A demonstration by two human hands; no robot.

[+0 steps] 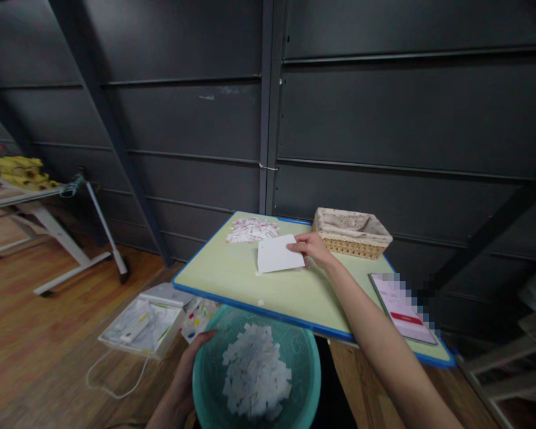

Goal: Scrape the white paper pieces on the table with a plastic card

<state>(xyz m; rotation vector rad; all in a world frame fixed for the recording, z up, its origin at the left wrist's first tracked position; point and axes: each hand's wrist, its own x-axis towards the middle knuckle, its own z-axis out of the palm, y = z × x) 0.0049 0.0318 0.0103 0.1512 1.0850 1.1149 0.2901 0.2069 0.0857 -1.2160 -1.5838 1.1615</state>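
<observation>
Your left hand touches the rim of the round, perforated green plastic basket, closure can't tell, with a woven, cloth-lined wicker basket just right of your right hand, which pinches thumb-to-fingers on a flat white card, thin paper scraps beyond that grip's left.

We observe a white card over a pale tabletop; below, a teal basket contains whitish paper scraps.
</observation>
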